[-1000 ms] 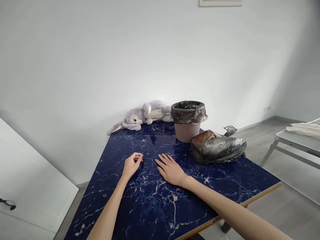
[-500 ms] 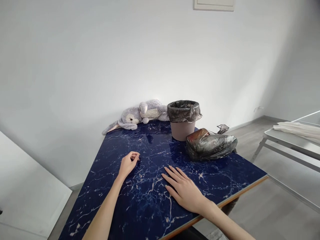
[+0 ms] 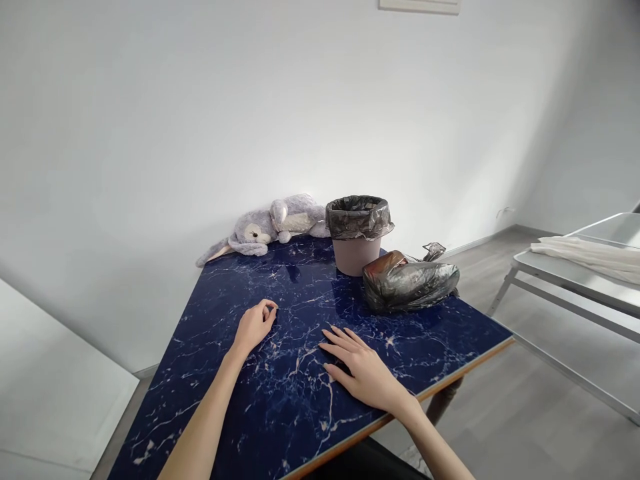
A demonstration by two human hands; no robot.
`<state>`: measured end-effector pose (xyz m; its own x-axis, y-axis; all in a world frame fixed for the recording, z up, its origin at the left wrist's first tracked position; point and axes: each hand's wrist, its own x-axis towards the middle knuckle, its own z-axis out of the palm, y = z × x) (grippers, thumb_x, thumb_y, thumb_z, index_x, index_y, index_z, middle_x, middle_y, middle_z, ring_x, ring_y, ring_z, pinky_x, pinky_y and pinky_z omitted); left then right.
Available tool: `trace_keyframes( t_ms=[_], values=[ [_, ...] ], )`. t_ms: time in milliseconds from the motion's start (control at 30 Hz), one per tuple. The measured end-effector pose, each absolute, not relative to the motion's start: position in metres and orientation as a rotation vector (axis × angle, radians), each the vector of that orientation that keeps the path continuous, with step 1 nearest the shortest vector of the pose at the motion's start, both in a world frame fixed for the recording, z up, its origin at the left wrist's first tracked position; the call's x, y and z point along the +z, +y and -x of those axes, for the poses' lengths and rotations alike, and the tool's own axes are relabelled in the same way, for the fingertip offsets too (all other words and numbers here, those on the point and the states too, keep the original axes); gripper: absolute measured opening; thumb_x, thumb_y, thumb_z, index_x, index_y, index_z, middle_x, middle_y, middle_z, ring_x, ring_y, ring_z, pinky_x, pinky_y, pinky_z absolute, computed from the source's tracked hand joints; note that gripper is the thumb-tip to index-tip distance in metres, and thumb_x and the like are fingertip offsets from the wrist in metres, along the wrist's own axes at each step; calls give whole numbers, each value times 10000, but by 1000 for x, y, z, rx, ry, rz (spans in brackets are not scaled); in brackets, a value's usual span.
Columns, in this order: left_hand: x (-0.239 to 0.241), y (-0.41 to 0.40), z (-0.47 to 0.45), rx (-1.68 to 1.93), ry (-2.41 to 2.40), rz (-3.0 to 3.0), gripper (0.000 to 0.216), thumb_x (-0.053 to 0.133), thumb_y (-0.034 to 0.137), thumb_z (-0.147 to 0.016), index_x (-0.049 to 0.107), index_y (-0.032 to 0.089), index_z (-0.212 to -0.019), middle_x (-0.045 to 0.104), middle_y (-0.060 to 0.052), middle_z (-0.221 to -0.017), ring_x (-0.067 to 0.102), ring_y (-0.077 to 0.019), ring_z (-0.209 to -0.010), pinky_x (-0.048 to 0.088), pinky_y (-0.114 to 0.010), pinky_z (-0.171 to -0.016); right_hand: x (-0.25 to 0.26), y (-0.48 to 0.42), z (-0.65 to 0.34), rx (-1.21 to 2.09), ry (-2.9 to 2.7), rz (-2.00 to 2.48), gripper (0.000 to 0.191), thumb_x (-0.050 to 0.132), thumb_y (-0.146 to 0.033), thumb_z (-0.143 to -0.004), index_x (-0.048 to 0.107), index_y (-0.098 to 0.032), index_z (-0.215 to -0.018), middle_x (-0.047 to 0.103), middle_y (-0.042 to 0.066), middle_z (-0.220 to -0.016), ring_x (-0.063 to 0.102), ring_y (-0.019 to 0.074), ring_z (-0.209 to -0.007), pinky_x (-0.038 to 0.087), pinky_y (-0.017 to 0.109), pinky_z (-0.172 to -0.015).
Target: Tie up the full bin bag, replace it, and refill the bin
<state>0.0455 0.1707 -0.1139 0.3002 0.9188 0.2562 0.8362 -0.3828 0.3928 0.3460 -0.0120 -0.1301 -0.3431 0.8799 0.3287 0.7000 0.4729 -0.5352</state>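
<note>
Our left hand (image 3: 254,325) rests curled on the blue table (image 3: 300,413), holding nothing. Our right hand (image 3: 364,373) lies flat, fingers spread. Beyond it sits a full black bag (image 3: 407,285).

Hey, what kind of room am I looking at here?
Probably a sparsely furnished room in a home: a blue marble-pattern table against a bare white wall, holding a plush bunny, a lined waste bin and a filled trash bag. Both hands rest on the table.
</note>
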Motion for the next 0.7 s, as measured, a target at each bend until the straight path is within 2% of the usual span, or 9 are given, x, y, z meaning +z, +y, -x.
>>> trace_keyframes(
  t_ms=[300, 367, 533, 700],
  values=[
    [-111, 167, -49, 606, 1651, -2433, 283, 655, 414, -1056, 690, 171, -1196, 728, -52, -1061, 710, -172, -849, 628, -355, -781, -132, -13, -348, 441, -2124, 1275, 454, 511, -421, -1115, 622, -283, -1533, 495, 25, -1672, 369, 282, -1608, 289, 531, -1352],
    [-111, 167, -49, 600, 1656, -2434, 281, 654, 413, -1056, 690, 173, -1198, 729, -54, -1069, 711, -173, -856, 628, -356, -785, -130, -15, -349, 479, -2066, 1260, 436, 509, -414, -1112, 645, -279, -1504, 539, 40, -1641, 424, 287, -1580, 331, 531, -1333],
    [-112, 167, -48, 600, 1645, -2444, 285, 652, 421, -1055, 690, 175, -1195, 726, -53, -1067, 708, -173, -853, 625, -356, -782, -127, -26, -371, 524, -1666, 1140, 358, 484, -414, -1115, 699, -308, -1381, 706, 75, -1435, 667, 275, -1340, 559, 446, -1130],
    [-112, 166, -49, 609, 1646, -2449, 285, 654, 418, -1055, 690, 173, -1195, 727, -54, -1071, 708, -175, -859, 626, -359, -787, -139, -32, -422, 214, -918, 1202, 287, 589, -460, -1057, 724, -230, -1162, 753, 91, -1125, 733, 256, -1029, 585, 437, -991]
  ],
)
